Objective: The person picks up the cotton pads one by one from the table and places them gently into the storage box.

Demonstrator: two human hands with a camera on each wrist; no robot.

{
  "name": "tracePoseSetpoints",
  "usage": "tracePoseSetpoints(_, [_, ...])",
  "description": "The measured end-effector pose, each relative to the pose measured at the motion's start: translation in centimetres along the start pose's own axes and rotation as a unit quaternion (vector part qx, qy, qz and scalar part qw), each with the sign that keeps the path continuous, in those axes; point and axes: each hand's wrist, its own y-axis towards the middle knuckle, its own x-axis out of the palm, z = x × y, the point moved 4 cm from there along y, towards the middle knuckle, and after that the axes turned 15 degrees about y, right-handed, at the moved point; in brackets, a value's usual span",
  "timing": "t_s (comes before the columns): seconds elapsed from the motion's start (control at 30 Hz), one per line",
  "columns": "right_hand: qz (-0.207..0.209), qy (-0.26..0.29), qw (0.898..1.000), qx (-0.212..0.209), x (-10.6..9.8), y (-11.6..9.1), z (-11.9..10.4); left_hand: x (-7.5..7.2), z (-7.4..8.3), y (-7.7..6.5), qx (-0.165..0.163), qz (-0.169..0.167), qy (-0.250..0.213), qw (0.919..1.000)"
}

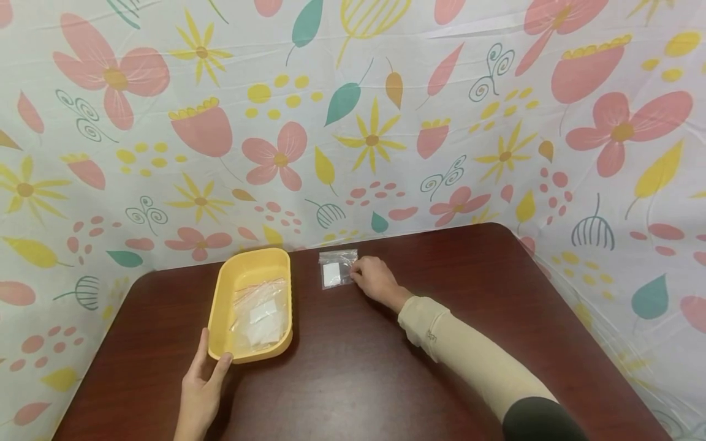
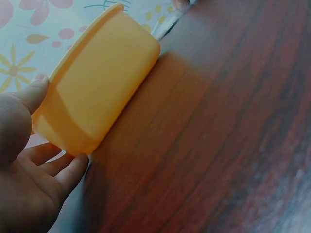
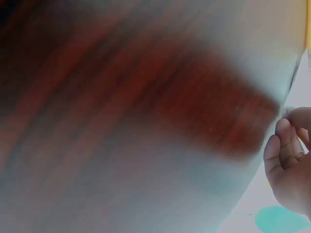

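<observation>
A yellow plastic basket (image 1: 220, 285) sits on the table with several clear zip bags (image 1: 259, 315) holding white pieces inside it. My left hand (image 1: 200, 389) grips its near left corner, thumb at the rim; the left wrist view shows the fingers (image 2: 73, 172) against the outer wall. To the right of the basket, a clear zip bag (image 1: 333, 274) with a white rectangular piece in it is at the table's back. My right hand (image 1: 377, 280) pinches its right edge. In the right wrist view the curled right hand (image 3: 291, 155) shows at the frame's edge, with little of the bag visible.
The dark red-brown table (image 1: 331, 392) has rounded back corners. A white cloth (image 1: 309, 202) printed with flowers and leaves hangs behind it and along its sides.
</observation>
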Motion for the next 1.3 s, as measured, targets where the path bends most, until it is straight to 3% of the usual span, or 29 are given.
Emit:
tracePoseSetpoints(0.43, [0.022,0.02,0.998,-0.049,-2.1,-0.8,-1.8,0.0,0.1,0.2,0.008,-0.001,0.006,0.9999])
tracePoseSetpoints(0.67, [0.024,0.048,0.997,-0.053,-3.6,-1.2,-3.0,-0.1,0.2,0.3,0.008,-0.001,0.008,0.9999])
tracePoseSetpoints(1.3, [0.052,0.064,0.992,-0.096,-6.8,-3.4,-6.4,0.0,0.1,-0.2,0.013,0.003,0.007,0.9999])
